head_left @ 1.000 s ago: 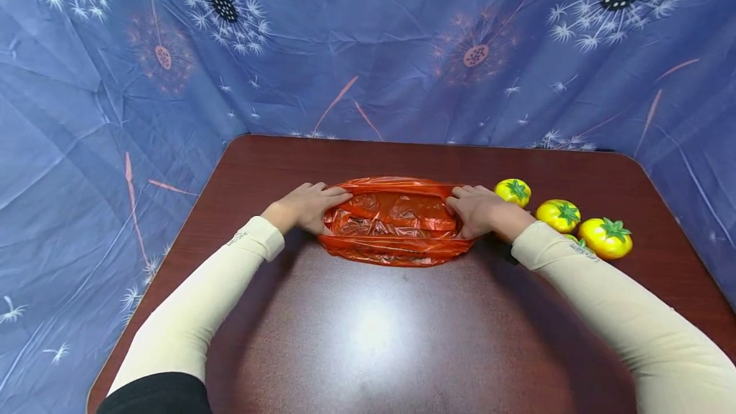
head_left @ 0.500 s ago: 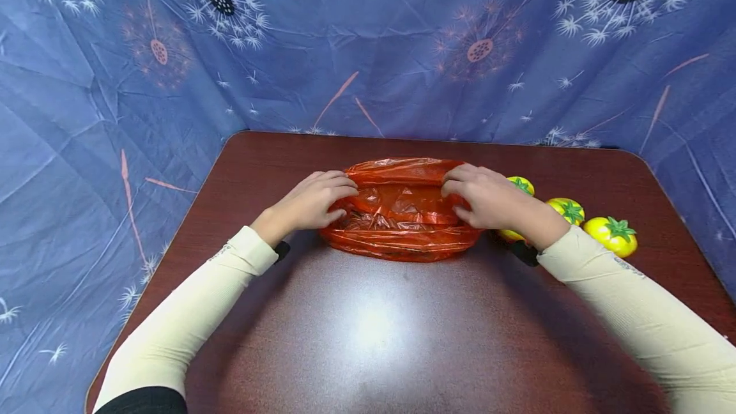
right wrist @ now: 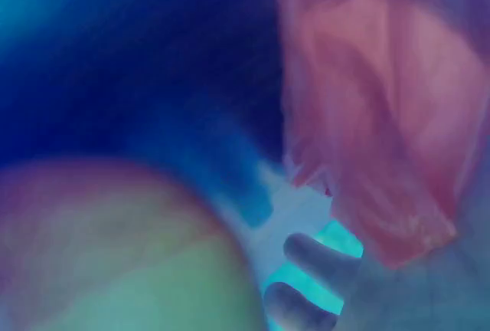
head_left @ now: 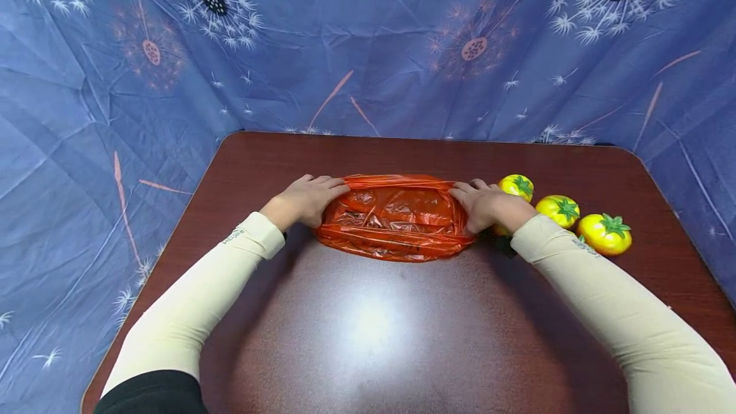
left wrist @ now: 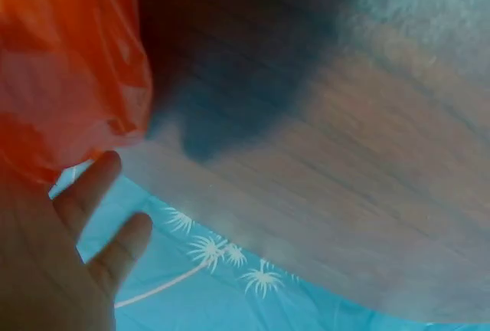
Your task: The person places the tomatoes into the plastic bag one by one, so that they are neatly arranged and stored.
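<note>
An orange-red plastic bag (head_left: 397, 209) lies on the table with its mouth spread wide towards me. My left hand (head_left: 307, 200) grips the bag's left end by the rim. In the left wrist view two of its fingers (left wrist: 122, 250) stick out straight under the bag, and the others are hidden by it. At the opposite end my right hand (head_left: 485, 203) holds the rim. Two fingers (right wrist: 302, 308) show beside the bag in the blurred right wrist view, where the rest of the hand is partly covered.
Several yellow tomatoes with green leafy tops sit right of the bag. One tomato (head_left: 515, 186) is close behind the right hand; another tomato (head_left: 605, 234) lies by the right sleeve. The brown table (head_left: 368, 152) ends at a blue dandelion-print cloth (head_left: 379, 50).
Both hands first rose and moved inward with the rim, their fingers over the bag's mouth. Now they are lower and farther apart, and the far rim has come down.
</note>
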`<state>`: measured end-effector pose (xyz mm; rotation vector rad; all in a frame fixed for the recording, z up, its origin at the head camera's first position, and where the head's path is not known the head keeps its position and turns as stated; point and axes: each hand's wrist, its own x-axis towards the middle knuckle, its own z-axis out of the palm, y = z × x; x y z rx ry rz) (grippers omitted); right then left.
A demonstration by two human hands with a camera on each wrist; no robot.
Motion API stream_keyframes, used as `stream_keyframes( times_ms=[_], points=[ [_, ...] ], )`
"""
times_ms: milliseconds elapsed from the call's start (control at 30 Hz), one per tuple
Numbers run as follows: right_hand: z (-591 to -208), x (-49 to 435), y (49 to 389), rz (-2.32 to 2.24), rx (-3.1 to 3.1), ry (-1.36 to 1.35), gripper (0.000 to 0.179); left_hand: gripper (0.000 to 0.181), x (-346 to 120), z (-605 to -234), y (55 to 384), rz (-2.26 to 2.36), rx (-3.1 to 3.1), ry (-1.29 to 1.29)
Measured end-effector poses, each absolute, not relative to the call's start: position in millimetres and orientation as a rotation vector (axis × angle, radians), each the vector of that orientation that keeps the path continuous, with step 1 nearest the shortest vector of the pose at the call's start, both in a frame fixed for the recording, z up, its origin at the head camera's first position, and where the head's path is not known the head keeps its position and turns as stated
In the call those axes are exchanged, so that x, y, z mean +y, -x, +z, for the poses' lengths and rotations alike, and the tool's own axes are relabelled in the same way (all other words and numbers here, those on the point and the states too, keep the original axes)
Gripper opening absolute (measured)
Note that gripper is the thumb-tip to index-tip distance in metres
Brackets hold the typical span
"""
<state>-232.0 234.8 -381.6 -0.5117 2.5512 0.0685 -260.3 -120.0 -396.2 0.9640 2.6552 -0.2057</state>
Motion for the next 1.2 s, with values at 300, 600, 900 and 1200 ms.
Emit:
stream_keyframes(
  times_ms=[300,600,900,1200],
  points=[
    [-370,224,224,0.199,2.741,0.819,0.071,0.076,-122,-399,247,-0.362,2.877,-1.170],
    [-384,219,220,0.236,2.777,0.935,0.067,0.076,-112,-394,250,-0.506,2.705,-1.321],
    [-377,215,225,0.513,2.642,0.638,0.078,0.099,-115,-385,255,-0.709,2.615,-0.887],
    [-377,232,225,0.264,2.714,0.742,0.064,0.088,-131,-394,252,-0.367,2.746,-1.026]
  ],
)
